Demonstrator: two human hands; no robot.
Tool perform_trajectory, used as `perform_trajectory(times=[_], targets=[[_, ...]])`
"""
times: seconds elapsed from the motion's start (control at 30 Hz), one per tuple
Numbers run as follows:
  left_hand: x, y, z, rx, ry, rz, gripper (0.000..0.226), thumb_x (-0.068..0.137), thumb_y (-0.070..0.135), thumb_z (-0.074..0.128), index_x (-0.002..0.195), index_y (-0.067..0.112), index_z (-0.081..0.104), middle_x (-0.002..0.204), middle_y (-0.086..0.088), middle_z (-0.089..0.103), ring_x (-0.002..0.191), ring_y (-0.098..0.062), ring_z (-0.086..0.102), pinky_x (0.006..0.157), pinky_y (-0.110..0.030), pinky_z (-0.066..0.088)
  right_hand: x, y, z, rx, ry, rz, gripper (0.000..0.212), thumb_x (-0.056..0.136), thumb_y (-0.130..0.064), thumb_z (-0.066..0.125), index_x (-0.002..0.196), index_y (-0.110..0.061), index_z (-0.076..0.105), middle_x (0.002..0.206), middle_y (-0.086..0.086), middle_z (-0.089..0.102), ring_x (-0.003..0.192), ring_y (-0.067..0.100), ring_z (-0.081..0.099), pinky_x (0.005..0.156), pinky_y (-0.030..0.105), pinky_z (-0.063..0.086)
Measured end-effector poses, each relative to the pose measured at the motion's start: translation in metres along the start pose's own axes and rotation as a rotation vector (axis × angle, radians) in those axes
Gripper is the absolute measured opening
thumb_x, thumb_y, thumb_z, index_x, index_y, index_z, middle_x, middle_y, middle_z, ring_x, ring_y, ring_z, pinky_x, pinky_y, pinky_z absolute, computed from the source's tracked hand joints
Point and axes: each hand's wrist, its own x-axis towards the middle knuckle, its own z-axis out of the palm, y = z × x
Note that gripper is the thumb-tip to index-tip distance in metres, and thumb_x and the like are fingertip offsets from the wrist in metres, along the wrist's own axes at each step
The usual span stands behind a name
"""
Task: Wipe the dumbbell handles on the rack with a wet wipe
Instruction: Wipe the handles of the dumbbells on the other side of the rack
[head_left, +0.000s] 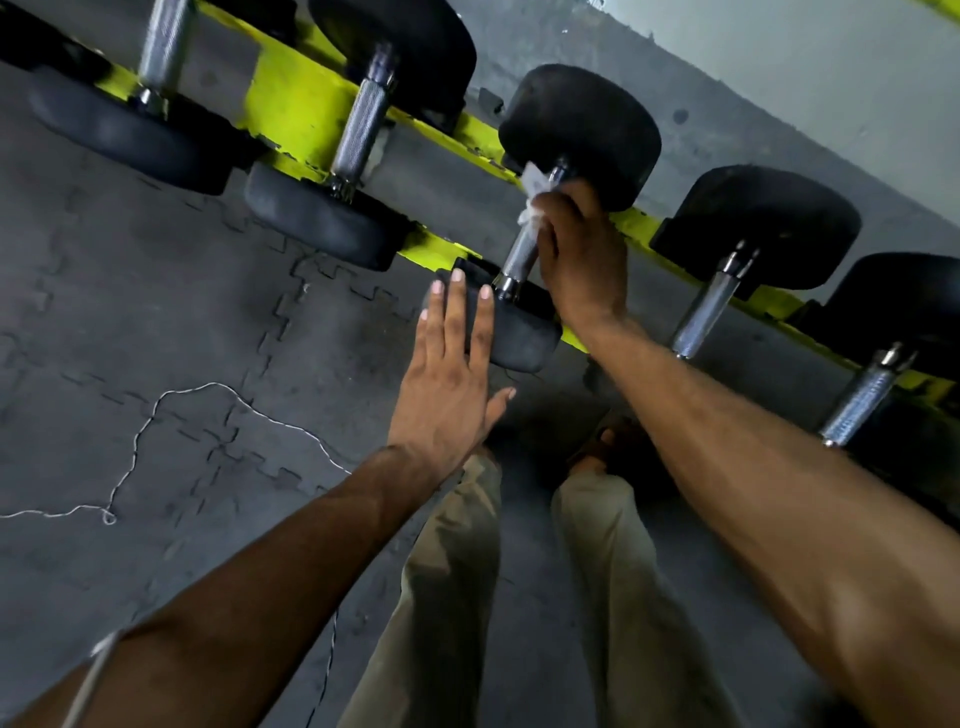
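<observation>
Wiping in progress: your right hand (582, 260) grips the wet wipe (535, 187) round the upper handle (519, 254) of the middle dumbbell (582, 130) on the yellow rack (296, 104). Left hand (447, 384) is flat, fingers (457, 312) straight, on the near head. Next, probably: slide the wipe down the bare knurling, then go to a neighbouring handle (704, 312). No wipe pack or bin visible.

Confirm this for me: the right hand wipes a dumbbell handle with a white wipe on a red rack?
Not red: the head view shows a yellow-green rack. The right hand does hold the white wipe on the dumbbell handle.
</observation>
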Motion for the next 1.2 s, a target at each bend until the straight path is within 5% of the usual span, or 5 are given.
perform_trajectory(times=[0.33,0.63,0.8,0.97,1.2], targets=[[-0.004,-0.003,-0.009,-0.042,-0.005,0.010,0.105,0.099,0.055,0.056,0.165,0.000,-0.003,0.171,-0.028,-0.011,0.160,-0.042,-0.007,0.128,-0.053,0.018,0.021,-0.022,-0.023,-0.124,-0.647,-0.283,0.010,0.088,-0.025,0.057,0.096,-0.024,0.060,0.109,0.002,0.066,0.101,0.033,0.064,0.069,0.037,0.048],[-0.006,0.069,-0.015,-0.082,0.018,0.191,0.091,0.100,0.047,0.053,0.167,0.006,0.007,0.173,-0.025,-0.003,0.161,-0.038,-0.002,0.129,-0.053,0.016,-0.043,0.072,-0.087,-0.117,-0.325,-0.147,0.023,0.094,-0.029,0.053,0.111,-0.021,0.067,0.112,0.005,0.061,0.091,0.033,0.066,0.068,0.041,0.054],[-0.012,0.134,0.000,-0.132,-0.027,0.311,0.092,0.097,0.045,0.060,0.168,0.011,0.012,0.173,-0.025,0.003,0.161,-0.040,0.004,0.129,-0.052,0.017,-0.084,0.126,-0.118,-0.314,-0.633,-0.430,0.022,0.089,-0.028,0.046,0.102,-0.024,0.063,0.102,0.000,0.060,0.077,0.034,0.067,0.051,0.036,0.046],[-0.009,0.175,0.004,-0.026,-0.141,0.220,0.113,0.091,0.053,0.063,0.166,0.010,-0.009,0.171,-0.026,-0.013,0.160,-0.040,-0.009,0.130,-0.050,0.013,-0.049,0.152,-0.121,-0.393,-0.422,-0.279,0.024,0.096,-0.033,0.048,0.090,-0.018,0.065,0.092,0.005,0.068,0.071,0.032,0.071,0.052,0.037,0.053],[-0.009,0.194,-0.002,0.087,-0.209,0.137,0.132,0.084,0.064,0.070,0.164,0.005,-0.017,0.168,-0.031,-0.021,0.159,-0.044,-0.012,0.127,-0.054,0.025,-0.062,0.127,-0.134,-0.400,-0.692,-0.424,0.018,0.096,-0.027,0.053,0.104,-0.021,0.068,0.101,0.006,0.071,0.095,0.035,0.070,0.064,0.035,0.044]])
